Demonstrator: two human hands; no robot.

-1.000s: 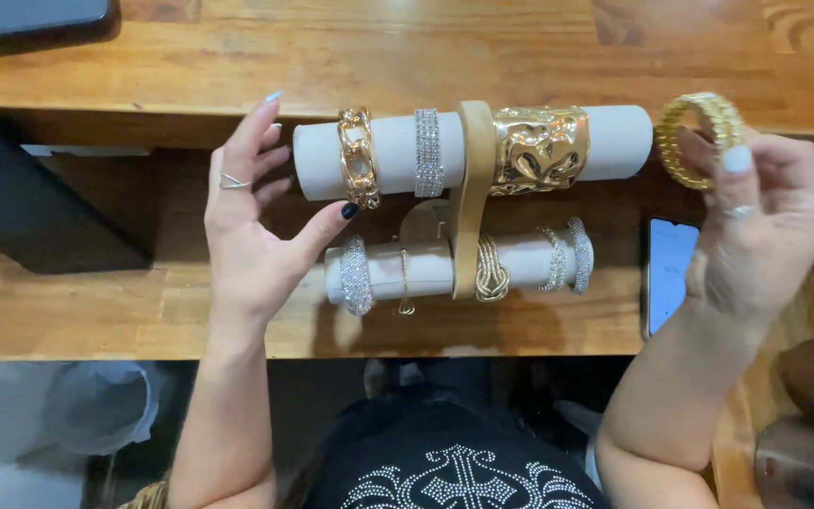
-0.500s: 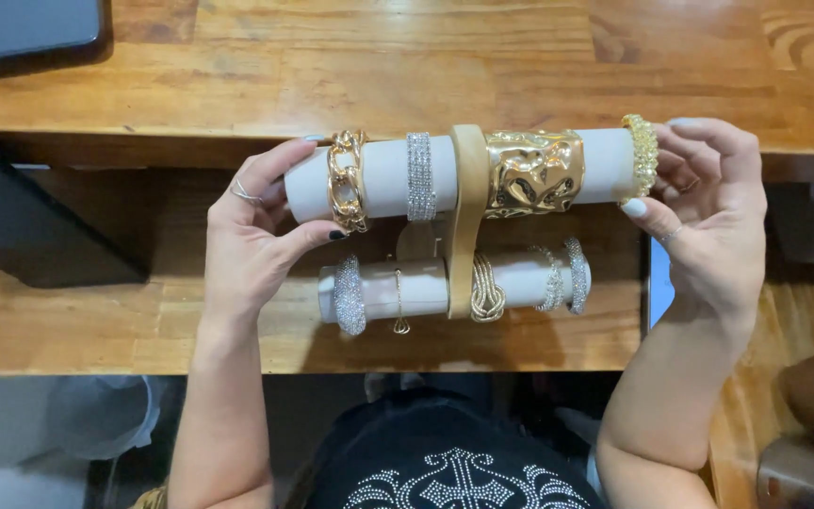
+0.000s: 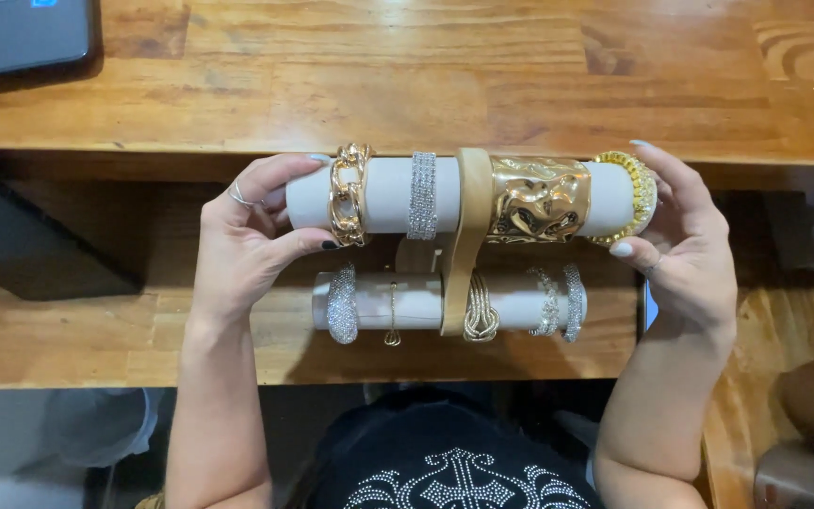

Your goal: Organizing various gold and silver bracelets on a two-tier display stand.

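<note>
Right fingers: fingertips (image 3: 622, 250) are pinching the round gold beaded bracelet (image 3: 635, 196), thumb below, index on top
Right hand: right hand (image 3: 685, 250) is sitting at the right end of the upper roll, grasping that bracelet
Gold beaded bracelet: is sitting around the right tip of the upper white padded cylinder bar (image 3: 383, 193), just beside the wide hammered gold cuff (image 3: 539, 198)
Left fingers: fingers (image 3: 280, 174) are curling around the left end of the upper bar, thumb under, dark nail polish, silver ring on one finger
Left hand: left hand (image 3: 242, 240) is gripping and steadying the bar's left end
Upper bar, left to right: chunky gold chain-link bracelet (image 3: 350, 193), sparkling silver rhinestone band (image 3: 422, 195), tan upright post of the stand (image 3: 468, 236), gold cuff, beaded bracelet
Lower bar: lower white padded bar (image 3: 421, 303) is carrying a silver crystal bangle (image 3: 341, 303), a thin gold chain, a knotted gold bracelet (image 3: 480, 311), two silver beaded bands (image 3: 562, 302)
Stand position: is resting on the lower wooden shelf (image 3: 68, 330), in front of the wooden desk edge (image 3: 426, 85)
Surroundings: dark laptop corner (image 3: 16, 38) is showing top left; person's black studded top (image 3: 449, 471) is showing at bottom
</note>
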